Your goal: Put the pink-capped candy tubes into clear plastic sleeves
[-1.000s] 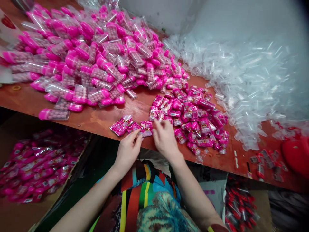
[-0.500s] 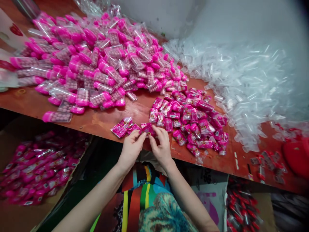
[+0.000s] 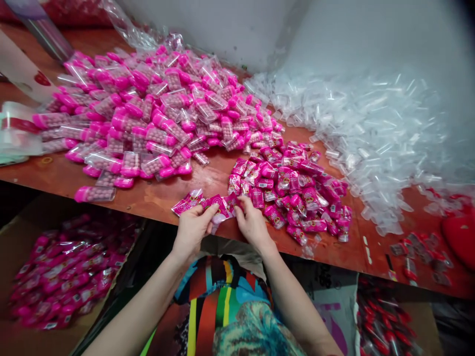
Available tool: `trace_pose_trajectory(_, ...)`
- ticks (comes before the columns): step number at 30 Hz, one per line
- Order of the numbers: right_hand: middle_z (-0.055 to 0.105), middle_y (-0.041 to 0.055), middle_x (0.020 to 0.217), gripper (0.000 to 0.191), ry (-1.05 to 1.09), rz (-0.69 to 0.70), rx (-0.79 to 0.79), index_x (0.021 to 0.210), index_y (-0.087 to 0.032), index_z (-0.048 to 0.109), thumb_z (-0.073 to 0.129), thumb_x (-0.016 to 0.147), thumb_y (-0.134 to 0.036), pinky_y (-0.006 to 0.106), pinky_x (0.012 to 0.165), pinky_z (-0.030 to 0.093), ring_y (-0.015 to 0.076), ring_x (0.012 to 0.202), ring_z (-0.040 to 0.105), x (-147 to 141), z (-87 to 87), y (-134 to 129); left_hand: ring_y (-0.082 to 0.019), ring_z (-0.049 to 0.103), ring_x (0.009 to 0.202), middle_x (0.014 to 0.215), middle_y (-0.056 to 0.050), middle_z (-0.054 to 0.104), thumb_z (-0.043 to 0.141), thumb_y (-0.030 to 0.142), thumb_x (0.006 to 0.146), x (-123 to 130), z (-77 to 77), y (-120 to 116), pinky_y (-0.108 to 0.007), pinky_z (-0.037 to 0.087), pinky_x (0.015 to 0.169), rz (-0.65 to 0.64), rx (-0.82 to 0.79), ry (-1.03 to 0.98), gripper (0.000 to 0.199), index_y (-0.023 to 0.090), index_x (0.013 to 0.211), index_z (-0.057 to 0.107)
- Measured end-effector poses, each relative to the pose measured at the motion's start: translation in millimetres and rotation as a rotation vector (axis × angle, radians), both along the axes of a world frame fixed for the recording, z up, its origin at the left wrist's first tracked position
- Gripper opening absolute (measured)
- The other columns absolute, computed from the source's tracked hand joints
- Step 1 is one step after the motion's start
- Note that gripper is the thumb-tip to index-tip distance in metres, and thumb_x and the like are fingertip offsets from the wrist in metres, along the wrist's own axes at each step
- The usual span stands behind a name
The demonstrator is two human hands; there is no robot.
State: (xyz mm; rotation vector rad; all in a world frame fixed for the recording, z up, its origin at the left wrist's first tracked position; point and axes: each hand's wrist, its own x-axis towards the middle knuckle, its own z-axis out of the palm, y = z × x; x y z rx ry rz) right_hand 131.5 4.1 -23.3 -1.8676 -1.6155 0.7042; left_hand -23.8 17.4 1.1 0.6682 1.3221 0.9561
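At the table's front edge my left hand [image 3: 190, 231] pinches a pink printed plastic wrapper [image 3: 213, 201], thumb on top. My right hand [image 3: 253, 225] has its thumb and fingers closed on the wrapper's right end. A pale, see-through bit [image 3: 218, 218] shows under the wrapper between my hands; I cannot make out what it is. Just left of it, folded pink wrappers [image 3: 187, 200] lie on the table. To the right of my right hand is a pile of small pink wrapped packs [image 3: 297, 188].
A large heap of clear bottles with pink caps and pink beads [image 3: 148, 113] covers the table's left. Clear empty plastic containers [image 3: 378, 128] are heaped at right. Below the edge stand a box of pink packs [image 3: 70, 267] and a box of red-and-clear items [image 3: 386, 316]. A red object [image 3: 460, 232] sits far right.
My hands have moved apart, and more of the pink wrapper shows stretched between them. The pale bit has come into view below it. The camera view has shifted slightly.
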Motion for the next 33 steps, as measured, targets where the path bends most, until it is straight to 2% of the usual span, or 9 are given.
trace_pose_trajectory(2,0.066,0.0071,0.072,0.033,-0.227,0.040,-0.062,0.121,-0.021,0.063,0.055,0.092,-0.034,0.031,0.061,0.045,0.0208,0.059,0.062,-0.1,4.1,-3.2,-0.004,0.034,0.034,0.036,0.006,0.043,0.077,0.040,0.071,-2.1,0.6,1.5,-0.018,0.022,0.037,0.013,0.024,-0.007,0.040,0.016,0.053,0.051)
trace_pose_trajectory(5,0.067,0.0133,0.091,0.042,-0.312,-0.042,0.032,0.127,-0.020,0.060,0.057,0.091,-0.040,0.030,0.061,0.045,0.0220,0.070,0.064,-5.2,15.6,-7.4,-0.004,0.033,0.034,0.037,0.007,0.043,0.076,0.042,0.071,-3.2,1.0,2.8,-0.018,0.021,0.037,0.058,0.024,-0.035,0.039,0.016,0.055,0.052)
trace_pose_trajectory(8,0.064,0.0129,0.108,0.040,0.015,-0.010,0.101,0.129,-0.021,0.056,0.053,0.093,-0.040,0.031,0.071,0.050,0.0215,0.085,0.064,-14.2,26.2,-8.2,-0.004,0.034,0.035,0.037,0.007,0.043,0.077,0.042,0.071,-1.4,1.9,2.5,-0.017,0.022,0.038,0.056,0.018,-0.049,0.040,0.015,0.054,0.052)
trace_pose_trajectory(11,0.067,0.0057,0.093,0.033,0.532,0.075,0.036,0.124,-0.022,0.053,0.050,0.094,-0.036,0.030,0.072,0.053,0.0179,0.080,0.065,-28.5,27.1,-3.2,-0.005,0.036,0.035,0.036,0.006,0.043,0.077,0.043,0.070,3.6,2.9,3.3,-0.018,0.025,0.039,0.031,0.014,-0.085,0.042,0.016,0.052,0.049)
trace_pose_trajectory(14,0.066,0.0011,0.081,0.024,0.770,0.048,0.004,0.116,-0.023,0.052,0.049,0.095,-0.034,0.026,0.063,0.051,0.0152,0.069,0.064,-43.8,21.6,5.7,-0.005,0.034,0.034,0.037,0.006,0.044,0.079,0.044,0.066,5.7,4.5,6.7,-0.018,0.022,0.037,0.073,-0.004,-0.094,0.039,0.016,0.056,0.053)
trace_pose_trajectory(18,0.066,0.0003,0.078,0.022,0.645,0.097,0.068,0.115,-0.022,0.052,0.047,0.095,-0.030,0.026,0.062,0.048,0.0145,0.067,0.062,-54.1,19.3,18.7,-0.004,0.033,0.035,0.038,0.006,0.045,0.075,0.048,0.071,-8.7,9.5,11.5,-0.018,0.019,0.037,0.055,-0.023,-0.132,0.039,0.015,0.061,0.057)
trace_pose_trajectory(23,0.068,0.0023,0.088,0.027,0.464,0.322,0.052,0.114,-0.022,0.060,0.044,0.097,-0.034,0.028,0.068,0.045,0.0156,0.072,0.061,-61.9,24.3,55.2,-0.004,0.033,0.039,0.041,0.004,0.046,0.072,0.046,0.075,-44.3,13.3,16.2,-0.016,0.021,0.039,0.104,0.023,-0.147,0.038,0.014,0.061,0.056)
trace_pose_trajectory(29,0.065,0.0011,0.081,0.039,0.659,-0.011,0.044,0.102,-0.019,0.063,0.069,0.077,-0.048,0.029,0.072,0.046,0.0178,0.077,0.060,-105.4,14.0,131.8,-0.003,0.034,0.038,0.041,0.006,0.045,0.079,0.042,0.068,-60.7,13.0,24.0,-0.015,0.021,0.038,0.284,0.008,-0.180,0.037,0.015,0.065,0.054)
trace_pose_trajectory(33,0.065,-0.0002,0.078,0.035,0.834,-0.050,0.027,0.093,-0.019,0.064,0.071,0.072,-0.046,0.027,0.069,0.048,0.0162,0.075,0.060,-125.0,0.6,153.4,-0.004,0.036,0.038,0.041,0.006,0.047,0.079,0.041,0.069,-61.1,14.0,24.5,-0.015,0.022,0.038,0.293,-0.010,-0.221,0.035,0.015,0.069,0.055)
